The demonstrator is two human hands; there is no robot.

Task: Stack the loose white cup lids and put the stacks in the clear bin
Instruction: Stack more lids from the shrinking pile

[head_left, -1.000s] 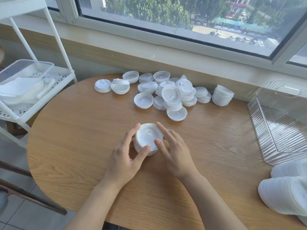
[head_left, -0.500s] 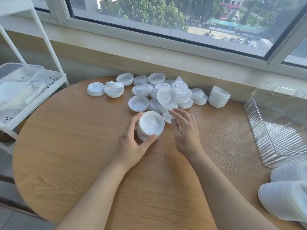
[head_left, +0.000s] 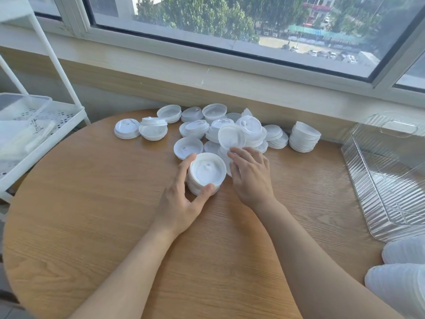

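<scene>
A short stack of white cup lids [head_left: 206, 173] stands on the round wooden table [head_left: 92, 203], gripped between thumb and fingers of my left hand [head_left: 181, 201]. My right hand [head_left: 250, 173] lies just right of the stack, fingers spread over a loose lid [head_left: 227, 166] at the near edge of the lid pile [head_left: 230, 132]; whether it grips that lid is unclear. The pile of loose lids spreads along the table's far side under the window. The clear ribbed bin [head_left: 388, 180] sits at the right, with no lids visible inside.
A neat lid stack [head_left: 304, 139] stands right of the pile. White stacked goods [head_left: 402, 282] lie at the near right corner. A white wire shelf [head_left: 46, 125] holding a clear box stands left of the table. The windowsill runs behind.
My left hand has slid the stack away from me toward the pile. My right hand left the stack and reached onto the pile's near edge.
</scene>
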